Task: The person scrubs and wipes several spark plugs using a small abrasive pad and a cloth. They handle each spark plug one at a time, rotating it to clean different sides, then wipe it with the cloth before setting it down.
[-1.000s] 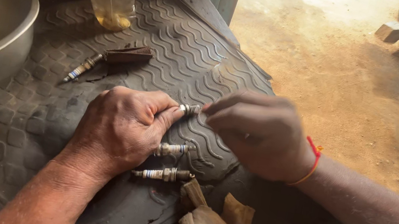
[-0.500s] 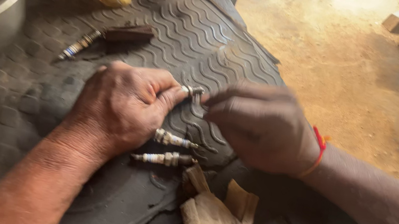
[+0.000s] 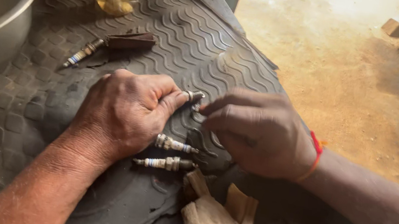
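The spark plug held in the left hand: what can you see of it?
Only the metal tip of the spark plug shows, poking out between the thumb and forefinger of the left hand; the fist hides the rest. It looks grey, worn and grimy, and points right, roughly level, just above the black rubber mat. The fingertips of the right hand meet its end.

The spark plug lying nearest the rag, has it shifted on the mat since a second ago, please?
No. The spark plug lies in the same spot beside the rag on the rubber mat.

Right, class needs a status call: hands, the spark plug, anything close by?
Left hand gripping spark plug. Right hand fingertips at its tip. Two more plugs on rubber mat under left hand, rag close by.
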